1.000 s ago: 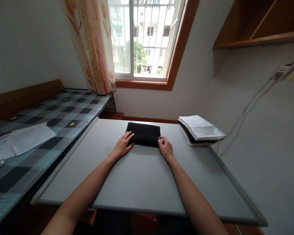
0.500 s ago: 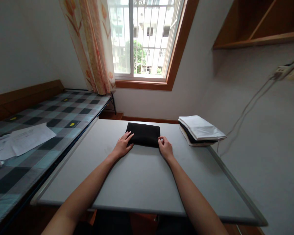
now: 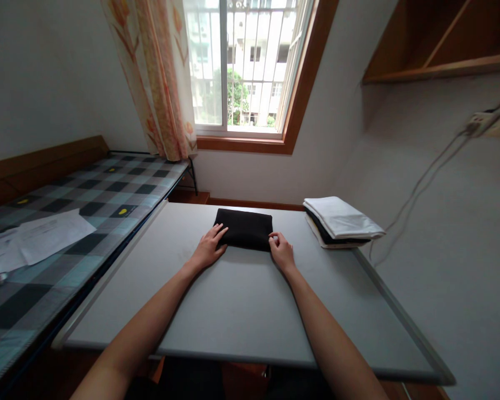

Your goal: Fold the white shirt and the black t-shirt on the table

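A black folded cloth [image 3: 248, 229] lies flat as a neat rectangle near the far edge of the white table [image 3: 241, 300]. My left hand [image 3: 209, 244] rests at its left side, fingers stretched out and the tips on the cloth's left edge. At the opposite side, my right hand [image 3: 280, 249] has its fingers curled, with thumb and fingertips closed on the right front corner of the cloth. Both forearms reach across the table from the near edge.
On the table's far right sits a stack of folded cloths [image 3: 341, 219], white on top with black and beige below. To the left, papers [image 3: 50, 239] lie on a bed with a checked cover [image 3: 120, 191]. A wooden shelf [image 3: 445, 72] hangs at upper right.
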Motion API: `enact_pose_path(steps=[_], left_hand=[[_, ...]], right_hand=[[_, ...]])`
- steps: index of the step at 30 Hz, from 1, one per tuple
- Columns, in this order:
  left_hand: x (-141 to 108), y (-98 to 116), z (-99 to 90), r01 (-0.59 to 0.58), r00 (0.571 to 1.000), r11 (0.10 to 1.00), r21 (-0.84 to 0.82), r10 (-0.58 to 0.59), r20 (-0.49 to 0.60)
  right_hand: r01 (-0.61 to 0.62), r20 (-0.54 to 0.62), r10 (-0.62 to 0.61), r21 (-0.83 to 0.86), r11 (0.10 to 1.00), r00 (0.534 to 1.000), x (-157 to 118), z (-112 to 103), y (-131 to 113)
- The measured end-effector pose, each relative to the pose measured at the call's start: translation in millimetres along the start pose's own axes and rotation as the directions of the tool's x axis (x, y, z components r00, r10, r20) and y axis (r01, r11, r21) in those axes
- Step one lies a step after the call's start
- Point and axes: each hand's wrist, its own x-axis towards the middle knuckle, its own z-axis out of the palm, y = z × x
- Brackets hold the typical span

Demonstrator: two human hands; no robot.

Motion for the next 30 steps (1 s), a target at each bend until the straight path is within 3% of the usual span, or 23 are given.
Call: enact_pose_path(steps=[30], left_hand=[[0.1,0.5,-0.1,-0.006,1.0,1.0,-0.004,0.006,-0.004]], right_hand=[[0.0,0.002,0.0,0.012,1.0,1.0,0.3,0.3,0.4]])
